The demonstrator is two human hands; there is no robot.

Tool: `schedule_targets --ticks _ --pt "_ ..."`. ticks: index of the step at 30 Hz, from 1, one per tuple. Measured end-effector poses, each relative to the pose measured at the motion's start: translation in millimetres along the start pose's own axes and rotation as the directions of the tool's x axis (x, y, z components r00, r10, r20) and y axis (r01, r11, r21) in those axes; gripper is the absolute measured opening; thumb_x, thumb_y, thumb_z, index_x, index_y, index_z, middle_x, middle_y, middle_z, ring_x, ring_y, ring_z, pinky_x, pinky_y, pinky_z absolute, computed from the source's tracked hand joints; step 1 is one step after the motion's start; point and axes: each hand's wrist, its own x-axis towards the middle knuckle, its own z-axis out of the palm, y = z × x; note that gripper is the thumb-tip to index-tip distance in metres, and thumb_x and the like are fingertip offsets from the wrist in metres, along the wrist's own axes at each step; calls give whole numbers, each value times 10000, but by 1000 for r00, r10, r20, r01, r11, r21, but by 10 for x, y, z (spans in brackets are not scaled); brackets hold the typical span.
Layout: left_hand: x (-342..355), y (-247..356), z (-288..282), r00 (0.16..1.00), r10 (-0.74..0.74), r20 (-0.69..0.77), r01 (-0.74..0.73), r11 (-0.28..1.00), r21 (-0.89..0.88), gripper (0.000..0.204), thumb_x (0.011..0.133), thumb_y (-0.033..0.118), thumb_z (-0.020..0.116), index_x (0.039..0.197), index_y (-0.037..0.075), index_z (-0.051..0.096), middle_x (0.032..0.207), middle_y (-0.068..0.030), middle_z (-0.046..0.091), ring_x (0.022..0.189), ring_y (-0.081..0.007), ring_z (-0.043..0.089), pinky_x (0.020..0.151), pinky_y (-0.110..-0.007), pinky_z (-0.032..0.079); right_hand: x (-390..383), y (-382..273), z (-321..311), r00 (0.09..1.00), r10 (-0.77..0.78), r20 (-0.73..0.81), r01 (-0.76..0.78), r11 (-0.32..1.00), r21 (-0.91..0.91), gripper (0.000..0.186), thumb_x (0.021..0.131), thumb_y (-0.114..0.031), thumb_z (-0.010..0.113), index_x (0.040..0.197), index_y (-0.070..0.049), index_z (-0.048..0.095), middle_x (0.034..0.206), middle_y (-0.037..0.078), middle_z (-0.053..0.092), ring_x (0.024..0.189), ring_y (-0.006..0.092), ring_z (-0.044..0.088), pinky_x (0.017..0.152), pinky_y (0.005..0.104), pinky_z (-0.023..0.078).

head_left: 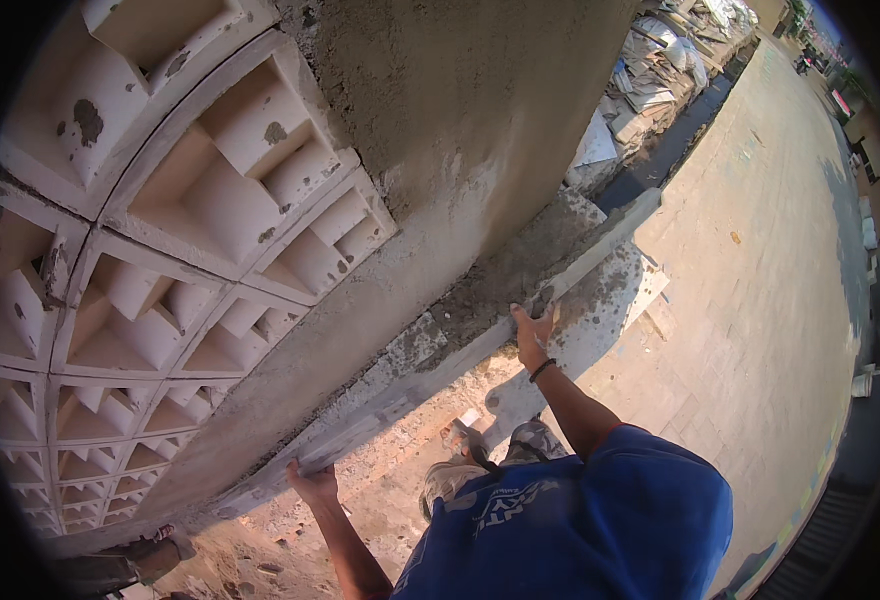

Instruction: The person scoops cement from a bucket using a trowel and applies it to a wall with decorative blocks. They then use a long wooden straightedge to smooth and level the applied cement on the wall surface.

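Along the foot of the wall, I have both hands on a long pale board [600,257] that runs slantwise from lower left to upper right. My left hand [314,487] is closed on its front edge near the lower left. Farther up to the right, my right hand [533,338] grips the same edge, with a dark band on the wrist. Some fingers are hidden by the board. Behind it, wet grey mortar [505,275] lies between the board and the plastered wall [460,120].
White patterned openwork blocks [200,195], spotted with mortar, fill the wall at the left. A mortar-splashed pale sheet [600,300] lies beyond my right hand. Rubble and bags [660,75] are heaped beside a dark channel [695,130]. A paved road [750,260] stretches along the right.
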Motion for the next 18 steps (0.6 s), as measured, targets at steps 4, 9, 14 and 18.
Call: schedule_targets --ticks 4,9,14,18 --pt "219 -488 -259 988 -54 -148 66 995 73 673 792 330 638 1381 118 392 1401 -127 418 1282 -353 412 1020 -577 389 112 555 43 995 91 36 -82 976 -202 1073 699 -357 788 1467 74 175 1430 274 367 1323 361 387 1082 395 337" --pt "645 -1088 -407 900 8 -436 154 930 334 558 834 421 609 1301 151 464 1311 -142 505 1146 -394 516 905 -600 445 602 960 292 960 280 -34 -248 784 -569 1155 693 -389 781 1502 6 57 1386 274 443 1242 389 498 1059 459 387" --pt "594 -1184 -492 879 -97 -467 227 947 229 570 814 405 635 1271 102 479 1289 -162 511 1134 -393 527 888 -600 469 608 1058 -137 960 275 -42 -263 849 -459 1216 671 -331 807 1508 -21 -18 1398 281 428 1258 376 485 1049 418 399" --pt "272 -1285 -600 933 -104 -344 168 972 162 551 788 366 637 1249 102 489 1271 -148 520 1134 -385 531 896 -611 473 670 1012 -441 960 272 -72 -281 933 -225 1224 666 -266 816 1514 -37 -38 1392 269 440 1261 362 477 1048 400 401"
